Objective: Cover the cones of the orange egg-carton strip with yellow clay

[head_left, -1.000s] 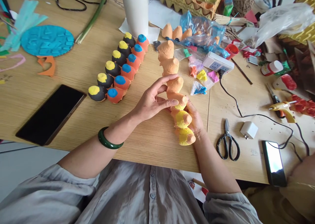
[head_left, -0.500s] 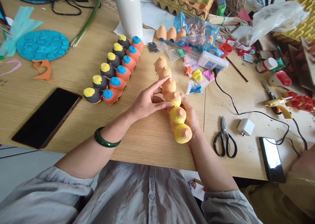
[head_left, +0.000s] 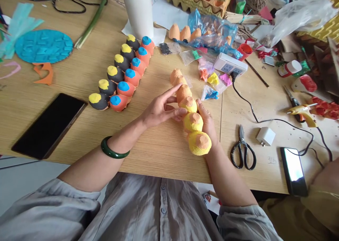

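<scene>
An orange egg-carton strip [head_left: 195, 122] is held over the table in front of me, its near bumps coated with yellow clay around orange tips, its far bumps bare. My left hand [head_left: 161, 108] grips it from the left, index finger across a bare bump and thumb against a yellow one. Along its right side my right hand [head_left: 208, 122] is closed on it, fingers partly hidden beneath. To the left lie a black strip with yellow tops [head_left: 115, 73] and a red-orange strip with blue tops [head_left: 131, 78], side by side.
A dark phone [head_left: 50, 126] lies left, black scissors [head_left: 242, 149] right. Clay bags, a power strip [head_left: 230, 65], blue plastic [head_left: 212, 32] and a white bottle [head_left: 138, 13] stand or lie farther back. Another person's arm [head_left: 327, 181] shows at the right edge.
The near end of the held strip has tilted up toward me and slightly right, while the far end looks lower. Both hands keep their hold.
</scene>
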`<state>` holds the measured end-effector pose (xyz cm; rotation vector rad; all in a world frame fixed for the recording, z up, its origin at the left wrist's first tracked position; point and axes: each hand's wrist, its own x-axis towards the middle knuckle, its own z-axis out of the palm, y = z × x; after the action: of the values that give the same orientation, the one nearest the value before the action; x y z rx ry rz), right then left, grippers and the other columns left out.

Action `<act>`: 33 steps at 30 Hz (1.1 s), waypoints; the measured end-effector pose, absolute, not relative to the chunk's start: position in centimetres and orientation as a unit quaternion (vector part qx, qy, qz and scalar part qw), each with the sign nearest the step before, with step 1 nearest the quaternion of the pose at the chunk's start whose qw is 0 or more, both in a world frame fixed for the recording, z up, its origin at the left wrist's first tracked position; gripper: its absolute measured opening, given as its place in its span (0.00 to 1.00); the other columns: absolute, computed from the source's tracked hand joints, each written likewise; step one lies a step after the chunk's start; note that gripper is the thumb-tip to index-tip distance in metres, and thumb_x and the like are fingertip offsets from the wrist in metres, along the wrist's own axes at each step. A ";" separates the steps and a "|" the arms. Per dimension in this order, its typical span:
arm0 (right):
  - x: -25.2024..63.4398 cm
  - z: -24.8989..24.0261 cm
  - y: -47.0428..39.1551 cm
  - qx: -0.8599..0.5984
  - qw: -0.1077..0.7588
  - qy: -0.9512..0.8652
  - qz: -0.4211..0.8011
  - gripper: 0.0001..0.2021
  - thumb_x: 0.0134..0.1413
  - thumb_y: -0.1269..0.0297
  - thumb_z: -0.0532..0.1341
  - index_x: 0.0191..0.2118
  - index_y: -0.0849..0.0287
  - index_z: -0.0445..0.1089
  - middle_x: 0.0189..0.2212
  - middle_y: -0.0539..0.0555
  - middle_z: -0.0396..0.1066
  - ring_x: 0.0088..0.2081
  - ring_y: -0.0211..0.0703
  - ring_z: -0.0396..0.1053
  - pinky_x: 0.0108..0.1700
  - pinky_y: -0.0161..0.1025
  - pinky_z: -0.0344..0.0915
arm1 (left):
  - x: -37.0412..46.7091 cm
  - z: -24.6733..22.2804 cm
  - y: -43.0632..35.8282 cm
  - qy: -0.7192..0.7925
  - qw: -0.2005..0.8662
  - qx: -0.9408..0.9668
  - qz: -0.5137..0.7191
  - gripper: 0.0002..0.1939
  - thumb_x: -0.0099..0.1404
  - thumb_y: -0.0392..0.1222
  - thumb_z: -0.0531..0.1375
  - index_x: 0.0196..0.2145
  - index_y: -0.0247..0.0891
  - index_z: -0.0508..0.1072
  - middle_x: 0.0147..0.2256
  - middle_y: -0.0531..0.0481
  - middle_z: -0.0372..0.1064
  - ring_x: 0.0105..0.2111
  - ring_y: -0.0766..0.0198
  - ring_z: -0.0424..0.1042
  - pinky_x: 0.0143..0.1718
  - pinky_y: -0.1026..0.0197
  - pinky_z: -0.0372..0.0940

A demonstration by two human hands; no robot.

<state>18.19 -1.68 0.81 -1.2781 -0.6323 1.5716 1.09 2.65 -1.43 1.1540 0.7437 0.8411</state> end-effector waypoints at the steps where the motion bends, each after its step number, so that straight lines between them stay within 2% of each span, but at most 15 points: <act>1: 18.1 0.7 -1.7 -0.523 0.493 -0.257 0.647 0.20 0.59 0.39 0.65 0.29 0.51 0.72 0.19 0.49 0.69 0.24 0.43 0.67 0.28 0.42 0.64 | 1.1 -1.4 2.6 0.339 0.693 0.513 0.377 0.58 0.58 0.51 0.76 0.76 0.45 0.51 0.64 0.35 0.70 0.43 0.52 0.84 0.38 0.58 0.81; 8: 17.9 -0.1 -1.8 -0.498 0.549 -0.264 0.617 0.18 0.57 0.46 0.69 0.25 0.54 0.74 0.20 0.46 0.68 0.20 0.34 0.58 0.24 0.37 0.58 | 1.2 -1.2 2.7 0.358 0.687 0.508 0.376 0.60 0.54 0.51 0.78 0.76 0.44 0.53 0.64 0.35 0.71 0.42 0.52 0.84 0.37 0.60 0.80; 12: 17.9 -0.1 -1.8 -0.508 0.557 -0.307 0.581 0.20 0.53 0.43 0.71 0.25 0.55 0.75 0.20 0.46 0.67 0.21 0.33 0.56 0.23 0.36 0.54 | 1.0 -1.4 2.7 0.367 0.677 0.516 0.375 0.61 0.51 0.50 0.79 0.75 0.43 0.55 0.64 0.35 0.71 0.40 0.54 0.84 0.34 0.63 0.78; 16: 17.8 -0.2 -1.9 -0.522 0.547 -0.358 0.548 0.25 0.54 0.41 0.70 0.21 0.56 0.70 0.18 0.45 0.61 0.21 0.33 0.51 0.24 0.36 0.53 | 0.9 -1.7 2.7 0.381 0.671 0.517 0.370 0.63 0.48 0.51 0.80 0.75 0.43 0.56 0.64 0.34 0.71 0.37 0.58 0.83 0.33 0.65 0.76; 21: 17.7 -1.2 -2.0 -0.516 0.550 -0.406 0.517 0.27 0.60 0.40 0.66 0.21 0.56 0.68 0.20 0.46 0.59 0.23 0.33 0.51 0.26 0.36 0.54 | 0.9 -1.9 2.8 0.374 0.672 0.515 0.378 0.61 0.49 0.50 0.80 0.74 0.43 0.57 0.62 0.36 0.74 0.40 0.56 0.83 0.37 0.63 0.77; 25: 17.6 -1.6 -2.2 -0.506 0.561 -0.419 0.503 0.29 0.61 0.39 0.65 0.19 0.56 0.62 0.19 0.45 0.55 0.22 0.33 0.51 0.26 0.36 0.55 | 1.1 -1.9 2.7 0.357 0.675 0.522 0.380 0.58 0.50 0.49 0.79 0.73 0.41 0.59 0.59 0.36 0.76 0.44 0.53 0.83 0.38 0.62 0.78; 30: 17.2 -2.0 -2.2 -0.511 0.527 -0.443 0.515 0.29 0.60 0.35 0.62 0.22 0.56 0.68 0.21 0.47 0.61 0.25 0.35 0.57 0.28 0.36 0.58 | 1.4 -2.5 2.8 0.350 0.666 0.527 0.394 0.57 0.51 0.50 0.79 0.73 0.41 0.59 0.61 0.36 0.73 0.52 0.49 0.80 0.43 0.60 0.79; 33: 17.1 -2.6 -1.8 -0.513 0.538 -0.401 0.536 0.29 0.58 0.36 0.64 0.21 0.56 0.67 0.20 0.46 0.60 0.24 0.35 0.56 0.27 0.36 0.58 | 1.5 -2.7 2.9 0.352 0.651 0.537 0.404 0.58 0.49 0.52 0.80 0.72 0.45 0.60 0.63 0.38 0.71 0.50 0.49 0.81 0.43 0.58 0.79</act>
<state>17.12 -1.85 -2.58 -1.2196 -0.9548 1.2746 1.51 2.86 -2.72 1.2204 0.7995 0.9181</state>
